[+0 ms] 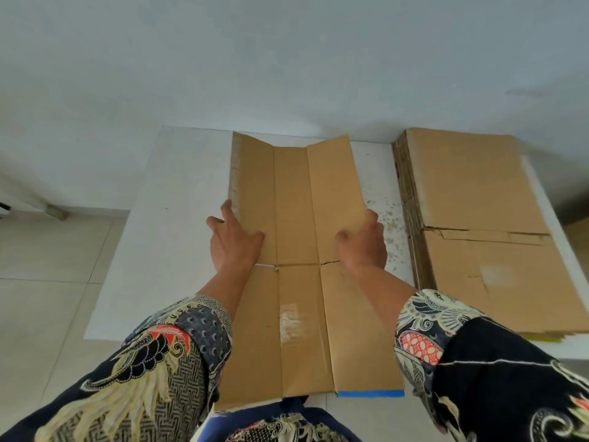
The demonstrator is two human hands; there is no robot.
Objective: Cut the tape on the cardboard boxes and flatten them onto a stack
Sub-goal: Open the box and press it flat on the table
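Matt brown cardboard box (296,237) with glossy clear tape (291,323) patches; matt cardboard stack (475,218); smooth white table (178,199), speckled; patterned cloth sleeves (178,346).

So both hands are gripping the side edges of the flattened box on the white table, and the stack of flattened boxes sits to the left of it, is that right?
Not quite. The stack of flattened boxes sits to the right of the flattened box, not the left; the head view shows this. The left hand and right hand do grip its side edges on the white table.
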